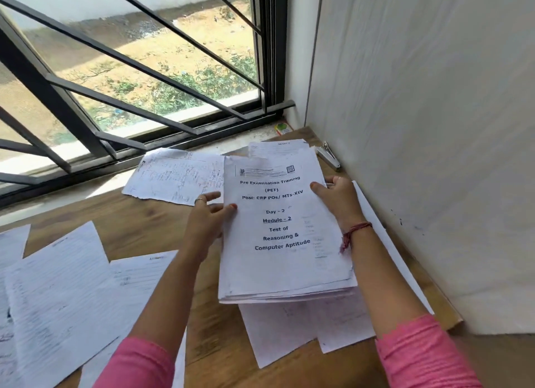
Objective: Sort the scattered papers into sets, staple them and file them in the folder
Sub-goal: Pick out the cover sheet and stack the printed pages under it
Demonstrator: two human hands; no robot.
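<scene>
Both hands, left [207, 216] and right [337, 198], grip one stack [282, 237]; sheets [58, 286] lower left wait, stapler [328, 156] unused.

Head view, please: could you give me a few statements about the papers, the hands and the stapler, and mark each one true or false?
1. Both hands hold the stack of papers, the left hand at its left edge and the right hand at its right edge. True.
2. The top sheet of the stack reads "Day - 2, Module - 2". True.
3. The stapler is gripped in the right hand. False: it lies on the table by the wall, beyond the stack.
4. All loose sheets are already in the stack. False: several lie scattered on the table.
5. The left hand's fingers touch the top sheet. True.
</scene>
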